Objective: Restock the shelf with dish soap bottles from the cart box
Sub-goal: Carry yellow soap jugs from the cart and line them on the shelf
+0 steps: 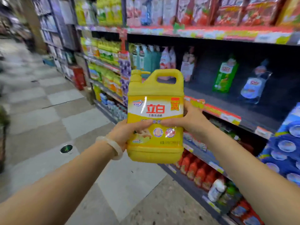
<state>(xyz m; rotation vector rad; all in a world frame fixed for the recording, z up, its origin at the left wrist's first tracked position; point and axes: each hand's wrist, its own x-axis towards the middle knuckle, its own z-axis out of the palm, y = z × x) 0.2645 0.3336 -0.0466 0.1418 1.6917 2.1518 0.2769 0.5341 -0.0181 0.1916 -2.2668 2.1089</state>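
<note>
A large yellow dish soap jug (155, 101) with a pump top and a carry handle is held upright in front of me, its label facing me. My left hand (128, 132) grips its left side with the thumb across the front. My right hand (186, 120) grips its right side the same way. Behind the jug is a dark shelf (230, 104) with a wide bare stretch. Only a few refill pouches stand at the back of it. The cart box is out of view.
Shelves of yellow and green bottles (105, 51) run along the aisle to the left. Red bottles (199, 172) fill a lower shelf. A stack of blue packs (285, 143) stands at the right. A tiled aisle floor (48, 103) stretches away to the left.
</note>
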